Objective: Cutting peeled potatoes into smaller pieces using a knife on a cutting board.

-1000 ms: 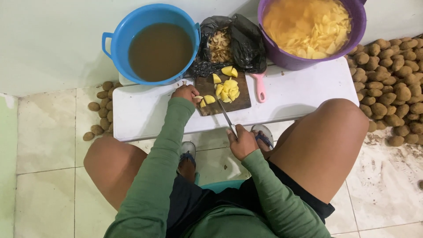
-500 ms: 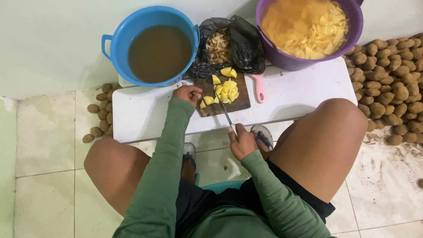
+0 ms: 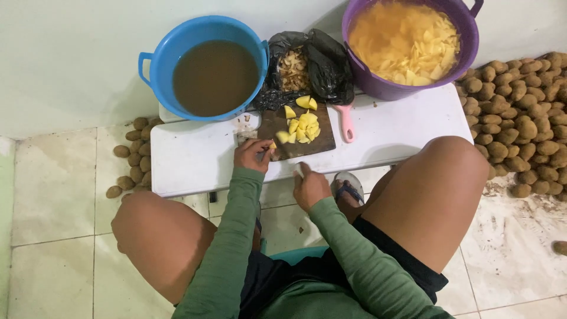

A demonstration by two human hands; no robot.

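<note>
Now pinching a yellow potato piece (image 3: 273,145) in left hand (image 3: 253,155) at dark cutting board (image 3: 277,125) edge on white counter (image 3: 195,156); right hand (image 3: 310,186) closed around knife handle (image 3: 299,171) just off the board

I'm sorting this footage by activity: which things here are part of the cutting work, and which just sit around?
In use:
left hand
right hand
cutting board
yellow pieces
purple tub of slices

Lying about:
blue tub of brown water
black bag
potato heap
</note>
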